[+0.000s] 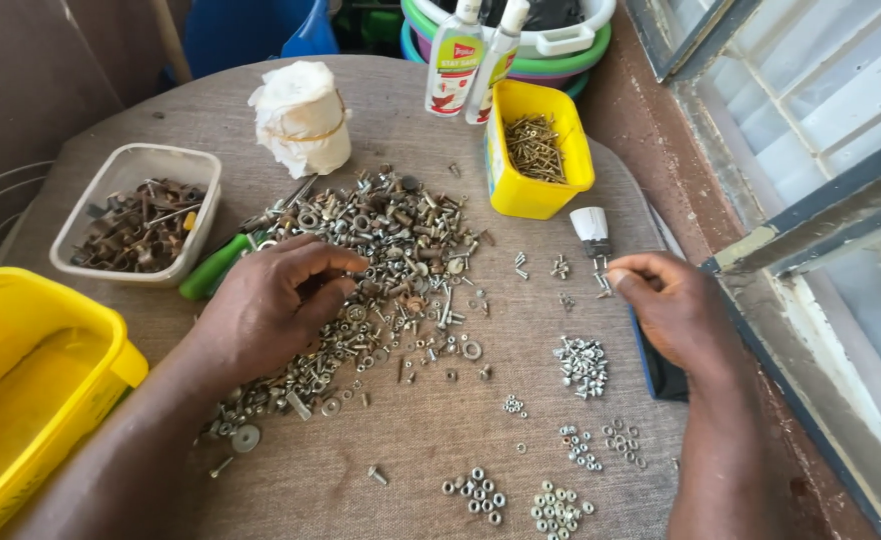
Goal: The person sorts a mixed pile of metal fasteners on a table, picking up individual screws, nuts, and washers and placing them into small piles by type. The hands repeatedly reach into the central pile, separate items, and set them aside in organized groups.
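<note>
Left hand (276, 305): we are pinching into the big grey pile of metal screws and nuts (381, 270) under our fingers | Right hand (676, 305): we are pinching tiny screws (603, 283) at our fingertips | Risk: they may slip and mix.

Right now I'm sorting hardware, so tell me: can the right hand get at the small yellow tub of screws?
Probably yes. The right hand rests just below the small yellow tub, whose top is open, with only a white-capped piece lying between them.

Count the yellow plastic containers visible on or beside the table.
2: a small yellow tub of brass-coloured screws at the table's far side, by the glue bottles, and a large yellow bin at the near left edge. More could sit off-frame.
</note>
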